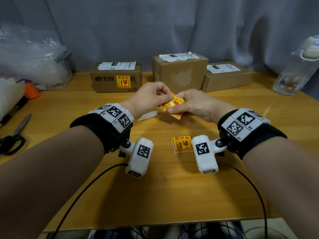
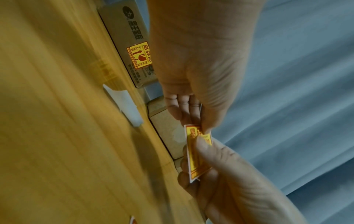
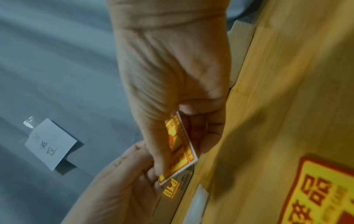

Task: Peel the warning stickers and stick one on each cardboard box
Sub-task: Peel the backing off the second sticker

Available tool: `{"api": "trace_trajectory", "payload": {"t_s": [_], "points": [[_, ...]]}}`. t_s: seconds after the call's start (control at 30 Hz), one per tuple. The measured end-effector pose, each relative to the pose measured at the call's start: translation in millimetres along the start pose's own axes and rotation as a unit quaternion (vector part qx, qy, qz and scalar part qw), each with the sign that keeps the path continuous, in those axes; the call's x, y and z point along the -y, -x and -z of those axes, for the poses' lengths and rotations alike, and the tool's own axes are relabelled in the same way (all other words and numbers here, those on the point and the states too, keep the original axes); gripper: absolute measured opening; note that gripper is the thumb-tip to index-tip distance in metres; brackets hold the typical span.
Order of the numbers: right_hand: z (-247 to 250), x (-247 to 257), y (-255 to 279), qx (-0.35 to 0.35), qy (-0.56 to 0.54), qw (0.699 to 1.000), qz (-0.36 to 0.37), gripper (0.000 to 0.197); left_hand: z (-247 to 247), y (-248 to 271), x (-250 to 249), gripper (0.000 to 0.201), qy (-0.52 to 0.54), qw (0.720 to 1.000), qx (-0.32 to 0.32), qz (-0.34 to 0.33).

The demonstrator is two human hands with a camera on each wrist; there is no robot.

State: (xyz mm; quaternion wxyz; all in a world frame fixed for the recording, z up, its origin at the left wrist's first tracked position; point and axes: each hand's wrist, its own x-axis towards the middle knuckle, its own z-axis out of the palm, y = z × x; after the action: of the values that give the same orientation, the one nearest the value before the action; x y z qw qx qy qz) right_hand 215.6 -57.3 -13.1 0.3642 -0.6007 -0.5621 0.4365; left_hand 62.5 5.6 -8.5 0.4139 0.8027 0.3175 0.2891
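Note:
Three cardboard boxes stand along the table's back edge. The left box (image 1: 115,80) carries a yellow and red warning sticker (image 1: 123,81) on its front. The middle box (image 1: 181,71) and the right box (image 1: 226,76) show bare fronts. Above the table's middle, both hands hold another warning sticker (image 1: 174,106) on its white backing. My right hand (image 1: 191,106) pinches it between thumb and fingers, and my left hand (image 1: 151,96) pinches its upper corner (image 2: 199,130). A further sticker (image 1: 182,143) lies flat on the table near my right wrist.
A strip of white backing paper (image 1: 148,116) lies on the wooden table (image 1: 155,195) by my left hand. Scissors (image 1: 15,135) rest at the left edge. A plastic bin with bags (image 1: 34,62) stands back left, a clear bottle (image 1: 295,71) back right.

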Motion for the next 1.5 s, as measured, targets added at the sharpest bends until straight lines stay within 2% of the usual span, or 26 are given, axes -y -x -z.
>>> {"api": "trace_trajectory", "payload": {"t_s": [0.1,0.2,0.3,0.5,0.67,1.03,1.5], "points": [[-5.8,-0.3,0.3,-0.058,-0.007,0.998,0.032,0.011,1.2,2.9,0.2,0.003,0.036,0.999,-0.013,0.001],[-8.1,-2.1,-0.1,-0.12,-0.02,0.991,0.063,0.012,5.1,5.1,1.0,0.005,0.065,0.998,-0.023,0.006],[-8.7,-1.1,-1.8,-0.144,-0.013,0.986,0.079,0.009,7.9,6.2,4.2,0.006,0.059,0.998,-0.017,0.02],[-10.0,5.2,-4.2,-0.147,0.036,0.985,0.083,0.001,10.5,3.4,5.7,0.013,0.048,0.998,-0.012,0.045],[-6.8,3.9,-0.8,-0.128,0.042,0.988,0.073,0.005,9.7,6.5,1.7,0.013,0.035,0.998,0.022,0.05],[9.2,-2.0,10.2,-0.073,0.013,0.993,0.096,0.011,1.6,8.2,-1.1,0.01,0.094,0.992,0.059,0.067],[16.7,0.6,11.9,-0.052,-0.003,0.993,0.103,0.011,3.4,9.0,-9.3,0.01,0.115,0.988,0.078,0.067]]}}
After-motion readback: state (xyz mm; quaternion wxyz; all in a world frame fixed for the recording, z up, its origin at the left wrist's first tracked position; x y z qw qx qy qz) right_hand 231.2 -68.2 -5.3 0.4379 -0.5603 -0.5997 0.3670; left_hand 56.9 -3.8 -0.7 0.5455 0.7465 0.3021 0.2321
